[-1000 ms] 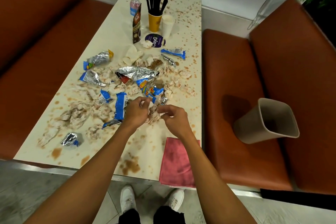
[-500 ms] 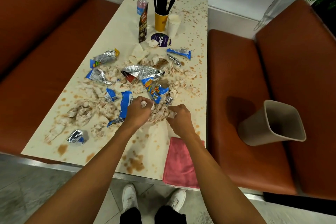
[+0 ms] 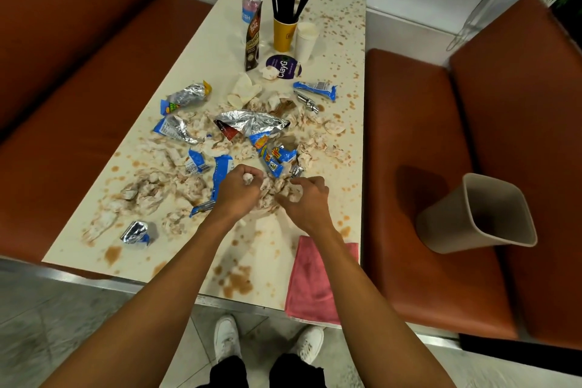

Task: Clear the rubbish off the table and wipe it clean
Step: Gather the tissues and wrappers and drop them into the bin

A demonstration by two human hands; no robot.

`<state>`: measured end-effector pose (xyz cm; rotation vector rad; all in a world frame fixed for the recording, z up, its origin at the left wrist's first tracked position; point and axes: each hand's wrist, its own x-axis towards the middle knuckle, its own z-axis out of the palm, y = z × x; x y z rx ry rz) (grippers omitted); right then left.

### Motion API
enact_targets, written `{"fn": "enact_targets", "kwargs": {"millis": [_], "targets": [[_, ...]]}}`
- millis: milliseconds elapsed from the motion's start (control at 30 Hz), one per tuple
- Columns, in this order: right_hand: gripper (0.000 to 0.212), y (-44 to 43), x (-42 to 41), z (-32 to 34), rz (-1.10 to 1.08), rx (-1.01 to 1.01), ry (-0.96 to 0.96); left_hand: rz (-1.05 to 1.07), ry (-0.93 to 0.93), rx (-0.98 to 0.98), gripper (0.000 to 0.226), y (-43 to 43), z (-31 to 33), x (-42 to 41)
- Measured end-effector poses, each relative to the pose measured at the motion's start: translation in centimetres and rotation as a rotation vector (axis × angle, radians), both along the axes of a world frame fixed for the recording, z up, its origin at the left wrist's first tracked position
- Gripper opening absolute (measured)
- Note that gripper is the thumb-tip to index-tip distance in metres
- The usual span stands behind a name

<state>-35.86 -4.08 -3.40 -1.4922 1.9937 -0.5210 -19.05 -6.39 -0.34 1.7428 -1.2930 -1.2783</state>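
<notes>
A cream table point(image 3: 195, 50) is spattered with brown stains and strewn with crumpled stained tissues point(image 3: 148, 195), foil and blue snack wrappers point(image 3: 252, 124). My left hand point(image 3: 237, 190) grips a wad of crumpled tissue, a white bit showing between its fingers. My right hand point(image 3: 304, 201) curls round more crumpled tissue point(image 3: 277, 187) just beside it. Both hands sit at the near middle of the table. A pink cloth point(image 3: 315, 280) lies at the table's near right corner, under my right forearm.
A beige bin point(image 3: 472, 217) lies tilted on the orange bench seat point(image 3: 419, 142) to the right, mouth facing me. At the far end stand a yellow cup of black straws point(image 3: 285, 31), a white cup point(image 3: 305, 39), a bottle point(image 3: 250, 6) and a brown packet point(image 3: 253, 41).
Both hands have closed in on the tissue pile between them, fingers curling tighter round the tissue. The view has shifted slightly.
</notes>
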Motion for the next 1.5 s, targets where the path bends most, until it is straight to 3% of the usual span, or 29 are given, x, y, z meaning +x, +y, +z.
{"fn": "enact_targets", "kwargs": {"millis": [100,233,433,600,767,933,1133,1233,1333,1433,1500], "targets": [[0.041,-0.1,0.8,-0.9,0.077,-0.013,0.082,0.005,0.015,0.015,0.010,0.0,0.1,0.4],[0.022,0.5,0.8,-0.7,0.039,0.011,0.033,0.006,0.008,0.008,0.005,-0.2,0.0,1.0],[0.039,1.8,-1.6,1.9,-0.098,0.015,-0.084,-0.002,0.021,-0.016,0.010,-0.3,0.3,0.8],[0.021,2.0,-2.7,5.3,-0.193,-0.108,-0.215,-0.016,0.050,-0.039,0.011,-0.2,1.0,-0.4],[0.019,1.3,-2.7,8.6,-0.256,-0.274,-0.291,-0.039,0.069,-0.035,0.016,-0.1,1.2,-1.3],[0.022,0.9,-1.3,10.1,-0.305,-0.403,-0.341,0.061,0.296,0.075,0.022,0.1,1.4,-2.1],[0.028,1.7,2.5,7.6,-0.296,-0.423,-0.425,0.196,0.586,0.299,0.026,0.0,1.7,-2.7],[0.021,2.4,4.2,6.2,-0.221,-0.401,-0.380,0.249,0.717,0.410,0.030,-0.1,1.8,-2.8],[0.012,3.2,5.2,5.3,-0.093,-0.363,-0.309,0.307,0.729,0.419,0.024,-0.3,1.4,-2.5],[0.026,3.5,5.1,5.5,0.069,-0.329,-0.165,0.327,0.630,0.364,0.019,-0.6,1.1,-1.7],[0.035,3.6,4.5,5.8,0.059,-0.288,-0.224,0.340,0.580,0.315,0.010,-0.9,0.5,-0.9]]}}
